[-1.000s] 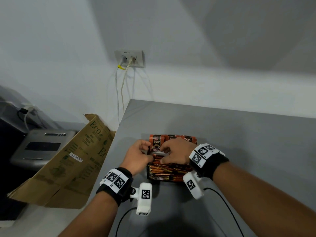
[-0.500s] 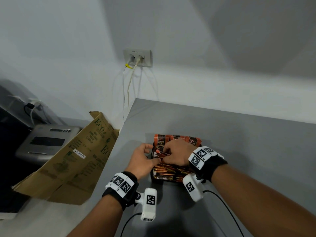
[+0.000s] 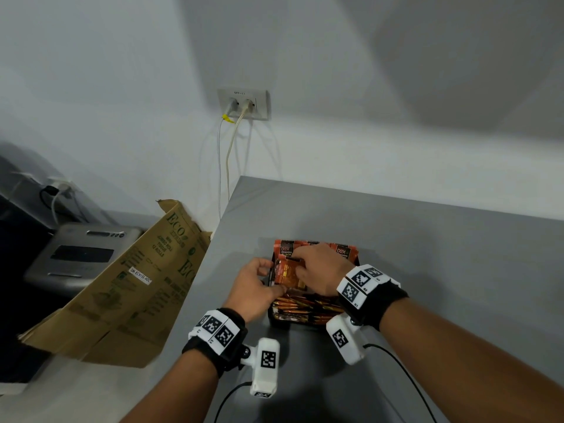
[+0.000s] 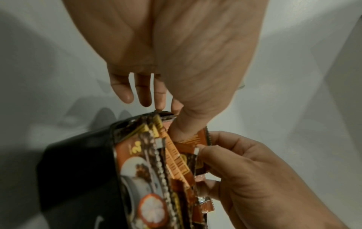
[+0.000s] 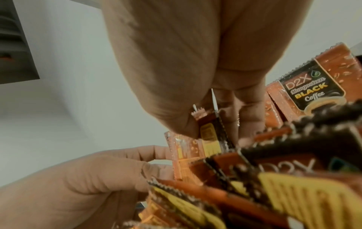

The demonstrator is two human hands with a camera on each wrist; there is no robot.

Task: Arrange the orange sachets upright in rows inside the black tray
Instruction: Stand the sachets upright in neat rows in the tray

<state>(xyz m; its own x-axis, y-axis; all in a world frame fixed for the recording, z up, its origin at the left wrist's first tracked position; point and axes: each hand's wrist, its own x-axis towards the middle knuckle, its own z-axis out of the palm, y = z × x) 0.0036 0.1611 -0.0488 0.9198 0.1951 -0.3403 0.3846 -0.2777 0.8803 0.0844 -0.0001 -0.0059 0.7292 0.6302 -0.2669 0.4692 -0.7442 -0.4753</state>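
Since the earlier frame, a sachet has been raised at the tray's left end, and its printed face is now turned up toward the head camera. It is pinched at its top edge by the right hand; its lower left edge is pinched by the thumb and fingers of the left hand.

Packed sachets are seen across the tray's near part, and an upright row stands against its far wall.

Risks are judged as follows. The row could be toppled if the sachet is pushed in hard. The light tray could be slid if pressed sideways. The slick foil could slip from a fingertip grip and drop flat.

The tray rests on a grey table, near its left edge. Left of the tray a cardboard box leans, with a grey device beyond it. Beyond the tray, a wall socket with two cables is mounted on a white wall.
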